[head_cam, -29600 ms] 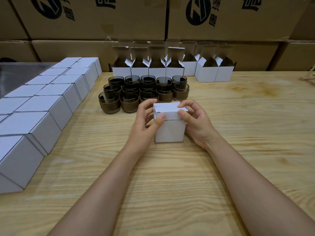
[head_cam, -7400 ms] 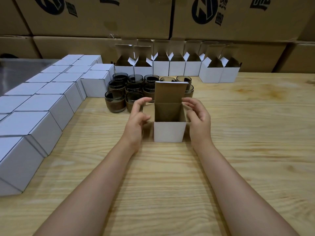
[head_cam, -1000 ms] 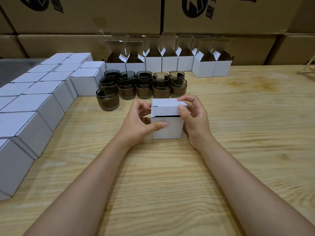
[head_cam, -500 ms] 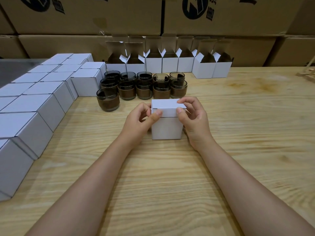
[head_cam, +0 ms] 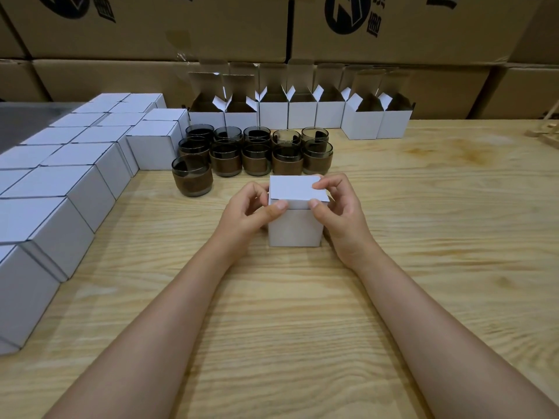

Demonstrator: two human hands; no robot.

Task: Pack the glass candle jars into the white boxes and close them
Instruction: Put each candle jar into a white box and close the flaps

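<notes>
A small white box stands on the wooden table in the middle, its lid folded down flat. My left hand grips its left side with the thumb on the lid's front edge. My right hand pinches the lid at its right front corner, thumb in front and fingers on top. Behind the box stand several smoked glass candle jars with brown bands, in rows. One jar stands apart at the front left. What is inside the box is hidden.
Several open white boxes with raised flaps line the back of the table. Several closed white boxes fill the left side in rows. Large brown cartons are stacked behind. A wooden object lies at the far right edge.
A second ago the lid stood slightly raised with a dark gap at the front. Both hands have pushed it down, and it now lies flat on the box.
</notes>
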